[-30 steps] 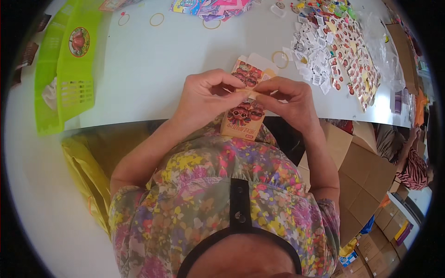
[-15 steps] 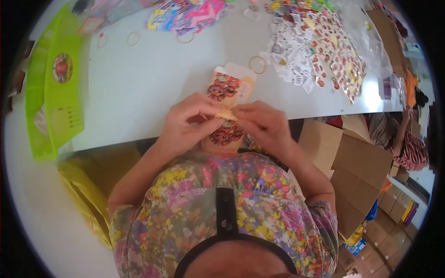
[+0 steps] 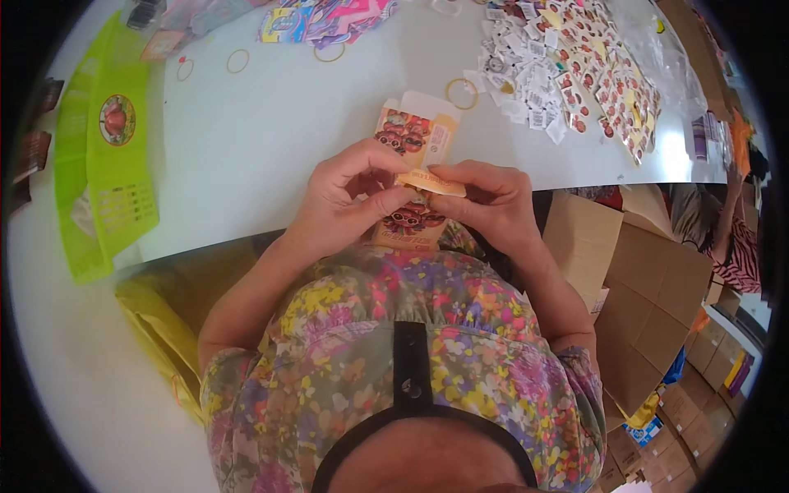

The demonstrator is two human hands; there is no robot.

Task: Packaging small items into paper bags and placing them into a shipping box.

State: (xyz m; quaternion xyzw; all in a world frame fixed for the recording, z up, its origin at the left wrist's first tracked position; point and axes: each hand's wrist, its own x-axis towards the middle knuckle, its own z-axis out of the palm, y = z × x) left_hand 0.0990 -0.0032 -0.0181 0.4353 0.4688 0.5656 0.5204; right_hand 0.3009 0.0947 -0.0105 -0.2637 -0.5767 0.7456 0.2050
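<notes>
My left hand (image 3: 349, 193) and my right hand (image 3: 491, 197) meet over the near edge of the table. Between thumb and fingers, both pinch a small yellow-orange printed card piece (image 3: 440, 184), seen nearly edge-on. Whether it belongs to the carton below I cannot tell. Beneath and beyond my fingers lies a flat printed carton (image 3: 407, 135), orange with red cartoon figures and pale flaps at its far end. More of the same print (image 3: 411, 220) shows below my hands, near my shirt. My fingers hide the part in between.
Small printed packets and white labels (image 3: 534, 90) spread over the far right of the white table (image 3: 246, 156). Several rubber bands (image 3: 462, 94) lie about. Colourful packets (image 3: 325, 20) are at the back, a green plastic basket (image 3: 111, 164) at left. Open cardboard boxes (image 3: 645, 287) stand at right.
The yellow-orange card piece has turned, so more of its printed face shows and its right end sticks out between my right fingers. The view has shifted slightly.
</notes>
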